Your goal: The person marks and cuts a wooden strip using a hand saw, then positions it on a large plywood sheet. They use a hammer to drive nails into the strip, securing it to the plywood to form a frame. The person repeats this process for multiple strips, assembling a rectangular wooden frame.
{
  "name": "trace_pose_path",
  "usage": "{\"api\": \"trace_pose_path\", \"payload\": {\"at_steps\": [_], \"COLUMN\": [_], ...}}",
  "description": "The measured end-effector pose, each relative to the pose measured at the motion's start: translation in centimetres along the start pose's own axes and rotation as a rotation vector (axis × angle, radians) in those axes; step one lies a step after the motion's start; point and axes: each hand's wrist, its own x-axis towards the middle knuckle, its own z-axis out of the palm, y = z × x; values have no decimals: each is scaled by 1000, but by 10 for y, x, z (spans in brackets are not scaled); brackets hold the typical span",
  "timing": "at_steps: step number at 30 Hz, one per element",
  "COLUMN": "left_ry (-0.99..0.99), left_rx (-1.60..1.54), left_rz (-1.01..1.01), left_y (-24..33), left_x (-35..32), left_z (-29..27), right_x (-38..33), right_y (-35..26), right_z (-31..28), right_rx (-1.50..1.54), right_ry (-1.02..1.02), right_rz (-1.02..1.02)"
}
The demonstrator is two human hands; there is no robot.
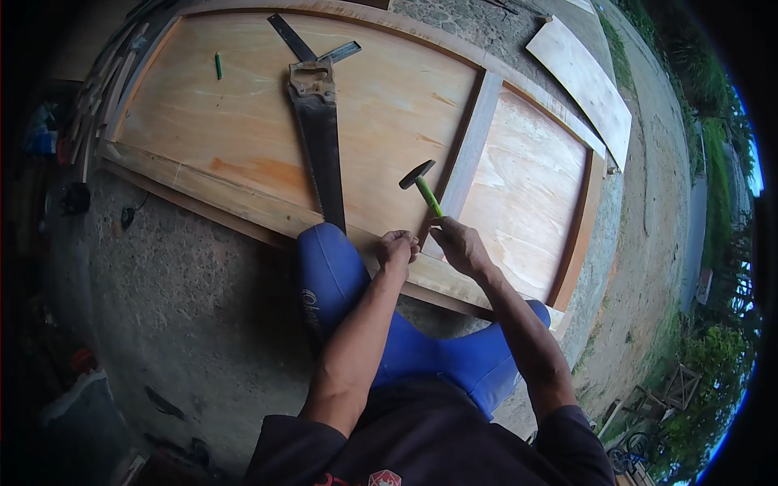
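A hammer [426,191] with a dark head and a yellow-green handle is gripped in my right hand [460,245], its head raised over the plywood panel. My left hand [398,248] is closed in a pinch at the near rail of the wooden frame [466,285], close beside my right hand. What its fingers hold is too small to make out. The crosspiece [474,146] of the frame meets that rail near both hands. To the left, a handsaw [318,138] lies across the plywood [381,105], its blade tip toward my knee.
A try square [301,42] lies beyond the saw handle, and a green pencil [218,66] is farther left. Wood strips [105,89] are piled at the far left. A pale board [579,85] leans past the frame's far right corner. My blue-clad legs [332,267] press near the frame.
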Motion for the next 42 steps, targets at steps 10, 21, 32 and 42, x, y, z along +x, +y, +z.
{"api": "trace_pose_path", "payload": {"at_steps": [10,21,32,42], "left_ry": [15,41,-37,-3], "left_rx": [280,269,327,453], "left_rz": [97,146,49,75], "left_y": [-29,-46,-40,-43], "left_x": [18,31,26,25], "left_z": [2,2,4,5], "right_x": [-23,-11,48,72], "right_y": [5,7,-44,-65], "right_z": [-38,-56,-68,-69], "right_rx": [-71,-210,-655,-709], "right_ry": [-147,-255,-737,-804], "right_rz": [-2,-82,19,-23]}}
